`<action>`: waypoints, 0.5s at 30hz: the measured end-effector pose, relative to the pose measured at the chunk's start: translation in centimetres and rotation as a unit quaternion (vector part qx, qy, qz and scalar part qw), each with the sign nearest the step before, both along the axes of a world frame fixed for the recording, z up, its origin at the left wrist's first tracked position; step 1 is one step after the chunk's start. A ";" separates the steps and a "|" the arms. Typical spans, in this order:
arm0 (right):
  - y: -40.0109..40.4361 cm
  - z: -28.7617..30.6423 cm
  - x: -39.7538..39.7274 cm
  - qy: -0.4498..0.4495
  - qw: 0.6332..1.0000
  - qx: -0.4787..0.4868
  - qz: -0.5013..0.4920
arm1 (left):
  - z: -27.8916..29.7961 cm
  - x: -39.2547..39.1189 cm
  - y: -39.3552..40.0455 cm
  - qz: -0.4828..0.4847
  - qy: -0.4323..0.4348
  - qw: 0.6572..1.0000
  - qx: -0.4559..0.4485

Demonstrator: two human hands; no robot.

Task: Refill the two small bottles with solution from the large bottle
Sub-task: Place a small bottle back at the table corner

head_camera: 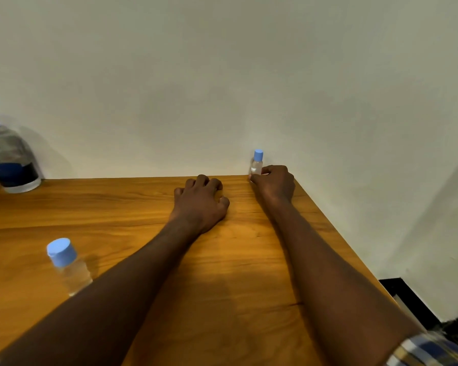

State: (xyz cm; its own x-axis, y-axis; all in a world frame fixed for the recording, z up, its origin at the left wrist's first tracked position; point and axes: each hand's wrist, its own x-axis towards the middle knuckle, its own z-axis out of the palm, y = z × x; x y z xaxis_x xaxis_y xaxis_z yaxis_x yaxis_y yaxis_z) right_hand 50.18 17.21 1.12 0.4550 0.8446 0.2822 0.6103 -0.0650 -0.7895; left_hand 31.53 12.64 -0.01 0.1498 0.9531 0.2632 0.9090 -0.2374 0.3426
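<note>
A small clear bottle with a light-blue cap [257, 165] stands upright at the table's far edge near the right corner. My right hand [274, 184] is wrapped around its lower body. My left hand [201, 202] rests knuckles-up on the wood, fingers curled, holding nothing. A second small clear bottle with a light-blue cap [69, 265] stands near the front left, beside my left forearm. The large clear bottle [9, 157], with a dark-blue cap and blue label, stands capped at the far left against the wall, partly cut off by the frame.
The wooden table [117, 220] meets a plain pale wall at its far edge. Its right edge runs diagonally toward the lower right, with a dark object [407, 297] on the floor beyond it.
</note>
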 end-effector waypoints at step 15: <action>1.9 -0.2 0.2 -0.029 0.999 -0.026 -0.033 | -0.1 -0.1 -0.1 -0.003 0.003 1.000 0.005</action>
State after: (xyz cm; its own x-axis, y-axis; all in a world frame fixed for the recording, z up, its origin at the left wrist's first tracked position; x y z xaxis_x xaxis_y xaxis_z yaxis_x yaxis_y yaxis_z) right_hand 50.42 19.09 0.95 0.4949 0.8272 0.2663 0.6477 -0.1467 -0.7477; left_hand 31.46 12.58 -0.07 0.1574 0.9495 0.2713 0.9098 -0.2463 0.3340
